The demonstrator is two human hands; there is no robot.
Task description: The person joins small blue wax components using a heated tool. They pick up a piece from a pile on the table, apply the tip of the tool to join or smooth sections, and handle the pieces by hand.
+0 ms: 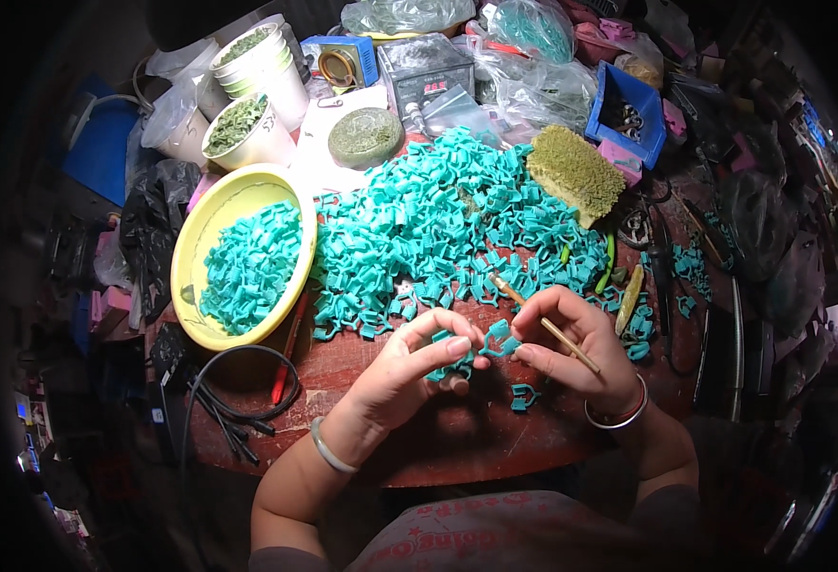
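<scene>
My left hand (411, 364) is closed around a few small teal pieces (454, 360), partly hidden by the fingers. My right hand (576, 355) is closed on a slim tan stick (559, 333) with a pale tip, which slants across the fingers. Between the two hands is a single teal ring-like piece (499, 338) with a squared end; the right thumb and fingertip are at its edge. One more teal piece (524, 397) lies on the red tabletop just below the hands. Beyond my hands spreads a large heap of the same teal pieces (409, 224).
A yellow bowl (183, 286) of teal pieces stands at the left, beside a red pen-like tool (286, 367) and black cables (233, 410). White cups (286, 86), a glass dish (366, 136), a yellowish sponge-like block (576, 174) and a blue bin (660, 116) line the far side.
</scene>
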